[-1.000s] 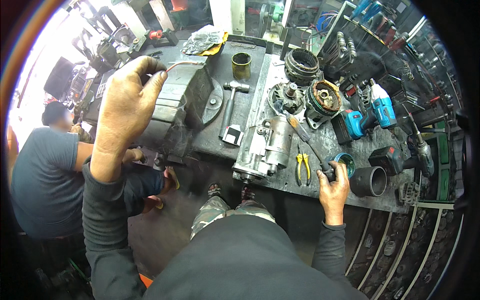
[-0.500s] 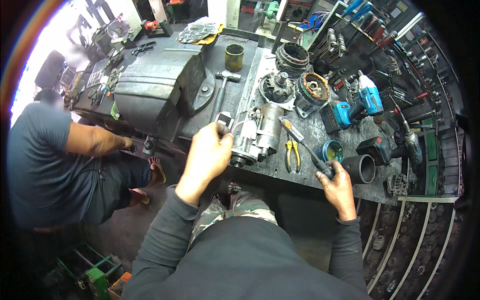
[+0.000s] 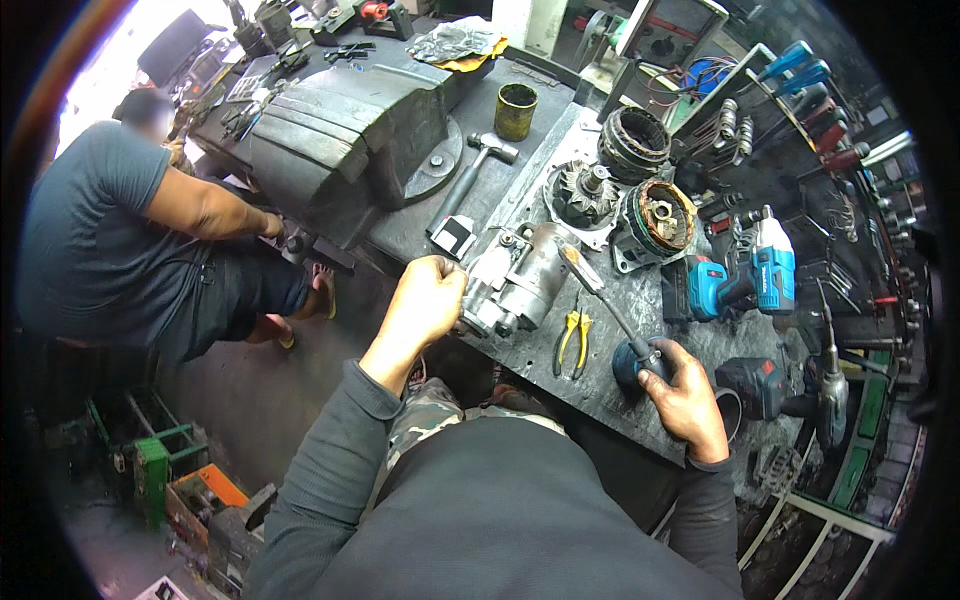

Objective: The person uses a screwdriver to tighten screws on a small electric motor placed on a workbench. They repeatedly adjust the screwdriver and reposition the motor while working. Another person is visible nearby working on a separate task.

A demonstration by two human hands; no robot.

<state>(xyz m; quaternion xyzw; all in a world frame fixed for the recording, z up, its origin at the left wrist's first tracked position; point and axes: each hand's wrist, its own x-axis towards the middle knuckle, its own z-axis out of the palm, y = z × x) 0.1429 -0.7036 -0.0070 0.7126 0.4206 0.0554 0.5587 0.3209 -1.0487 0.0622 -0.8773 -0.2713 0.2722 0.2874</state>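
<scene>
A silver starter motor (image 3: 530, 275) lies on its side at the near edge of the bench. My left hand (image 3: 425, 300) is closed at its left end, thumb and fingers pinched; whatever they hold is hidden. My right hand (image 3: 685, 400) grips the dark handle of what looks like a soldering iron (image 3: 622, 322), with a thin shaft and flat, discoloured head. That head points up and left, close to the motor's right side; contact cannot be made out. Below the shaft lie yellow-and-black pliers (image 3: 572, 342). Behind my right fingers a blue can (image 3: 628, 368) is partly hidden.
Stripped alternator parts (image 3: 655, 215) stand behind the motor. A hammer (image 3: 470, 175), a yellowish can (image 3: 515, 112) and a large dark vise (image 3: 340, 140) are further left. A blue impact driver (image 3: 740, 275) and a metal ring (image 3: 730, 408) are right. Another person (image 3: 110, 230) bends at far left.
The whole view has turned, so the bench sits more slanted. My right hand has shifted in front of the blue can and metal ring, with the soldering iron still pointing at the motor.
</scene>
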